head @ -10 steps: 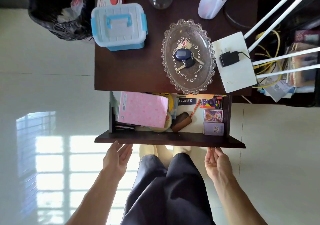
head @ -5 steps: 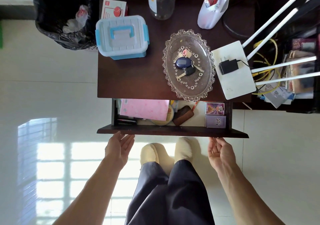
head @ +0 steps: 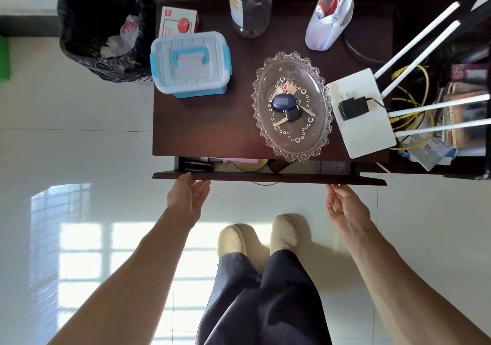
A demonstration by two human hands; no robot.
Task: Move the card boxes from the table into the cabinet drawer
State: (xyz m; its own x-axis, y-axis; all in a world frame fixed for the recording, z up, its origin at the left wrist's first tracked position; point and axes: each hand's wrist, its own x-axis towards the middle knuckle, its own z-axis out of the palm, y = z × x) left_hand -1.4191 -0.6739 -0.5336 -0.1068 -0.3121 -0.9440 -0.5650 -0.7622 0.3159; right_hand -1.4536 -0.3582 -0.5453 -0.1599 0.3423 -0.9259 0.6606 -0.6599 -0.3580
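**Drawer nearly shut, both hands at its front edge**

The dark wooden cabinet drawer (head: 268, 178) stands out from the dark brown wooden table (head: 202, 127) by only a narrow slot; through that slot a purple card box (head: 335, 167) shows at the right end of the drawer, with a sliver of pink paper (head: 240, 160) and dark clutter further left; no card boxes lie on the tabletop's free area.

The left hand (head: 188, 198) has its fingers released and spread, fingertips touching the drawer front near its left end, grasping nothing; the right hand (head: 345, 206) is likewise loose and empty, fingertips at the front edge towards the right end.

On the tabletop a white plastic storage box with blue handle (head: 190, 64) sits near the left edge; an oval beaded glass dish holding keys (head: 292, 105) overhangs the front edge above the drawer; a white router (head: 361, 121) lies just beside the dish, at the right edge; bare wood lies open between box and dish.

Pale tiled floor (head: 79, 158) is open to the left of the table and before the drawer.
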